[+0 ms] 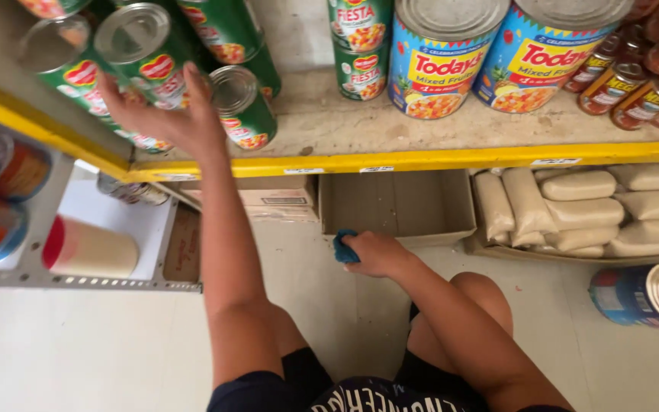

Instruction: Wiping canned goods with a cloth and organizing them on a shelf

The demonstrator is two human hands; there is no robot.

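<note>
1. Down on the floor in front of the crouched knees, the right hand (379,253) is closed around a blue cloth (344,248), pressed low beside an empty cardboard tray (398,206).
2. Higher and farther, the left hand (169,114) spreads wide over a green can (146,53) on the yellow-edged shelf (421,159), touching it, not yet gripping.
3. Judging by this, wiping is paused; next, the fingers must close firmly round that can.

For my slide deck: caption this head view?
Left hand on green cans; right hand grips blue cloth.
</note>
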